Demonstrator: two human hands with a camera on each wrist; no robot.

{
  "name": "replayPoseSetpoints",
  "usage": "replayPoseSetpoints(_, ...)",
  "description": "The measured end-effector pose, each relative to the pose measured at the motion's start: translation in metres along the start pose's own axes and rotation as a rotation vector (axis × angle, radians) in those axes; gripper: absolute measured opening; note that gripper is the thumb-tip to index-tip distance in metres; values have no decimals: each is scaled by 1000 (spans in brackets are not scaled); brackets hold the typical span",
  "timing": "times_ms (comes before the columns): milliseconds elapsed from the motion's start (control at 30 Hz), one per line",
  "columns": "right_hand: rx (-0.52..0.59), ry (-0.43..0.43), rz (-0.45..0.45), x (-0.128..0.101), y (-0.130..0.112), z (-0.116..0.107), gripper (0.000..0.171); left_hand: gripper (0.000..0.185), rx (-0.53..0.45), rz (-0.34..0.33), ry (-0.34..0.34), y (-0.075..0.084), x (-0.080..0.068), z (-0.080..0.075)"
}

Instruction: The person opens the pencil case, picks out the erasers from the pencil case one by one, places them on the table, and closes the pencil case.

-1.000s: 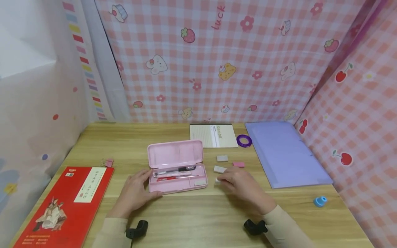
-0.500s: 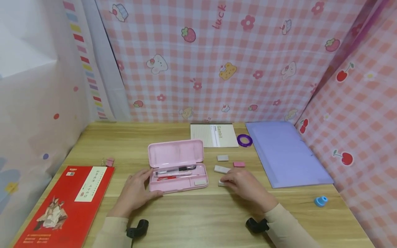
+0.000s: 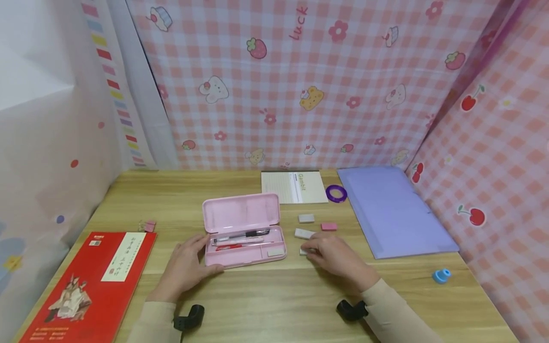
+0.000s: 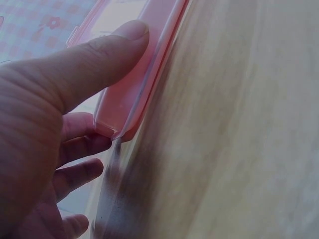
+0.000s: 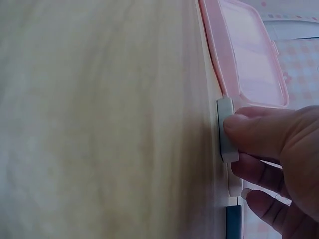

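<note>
Head view shows the left hand (image 3: pixel 186 271) holding the open pink pencil case (image 3: pixel 244 231) near the desk's (image 3: pixel 274 295) front edge. Beside it, the right hand (image 3: pixel 336 257) pinches a white eraser (image 5: pixel 227 130). It looks like picking up; next, a lift into the case.

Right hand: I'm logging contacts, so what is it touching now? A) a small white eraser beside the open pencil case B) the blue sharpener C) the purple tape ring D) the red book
A: the right hand pinches a small white eraser on the table, just right of the open pink pencil case.
</note>
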State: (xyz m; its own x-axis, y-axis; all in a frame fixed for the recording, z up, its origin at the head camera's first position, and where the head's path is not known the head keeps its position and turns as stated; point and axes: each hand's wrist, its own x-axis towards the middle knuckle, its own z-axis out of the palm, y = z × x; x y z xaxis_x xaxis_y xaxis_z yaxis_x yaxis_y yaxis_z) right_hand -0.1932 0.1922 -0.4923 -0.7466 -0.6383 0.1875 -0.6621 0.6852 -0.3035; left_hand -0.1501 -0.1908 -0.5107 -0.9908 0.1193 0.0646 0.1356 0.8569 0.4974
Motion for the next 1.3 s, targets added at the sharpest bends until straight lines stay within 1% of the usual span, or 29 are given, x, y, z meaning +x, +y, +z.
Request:
replayPoseSetpoints(567, -14, 6, 24, 0, -1, 4, 18, 101, -3, -7, -10, 1, 0, -1)
replayPoseSetpoints(667, -34, 26, 10, 3, -7, 2, 20, 101, -3, -8, -11, 1, 0, -1)
replayPoseSetpoints(800, -50, 54, -55, 13, -23, 2, 23, 101, -4, -12, -11, 1, 0, -1)
replayPoseSetpoints(933, -42, 44, -98, 26, -38, 9, 24, 100, -11, -16, -10, 1, -1, -2)
replayPoseSetpoints(1100, -50, 21, -106, 34, -50, 19, 26, 100, -19, -15, -9, 1, -1, -1)
replayPoseSetpoints(1300, -58, 1, -88, 39, -55, 21, 27, 101, -7, -22, -15, 2, 1, -2)
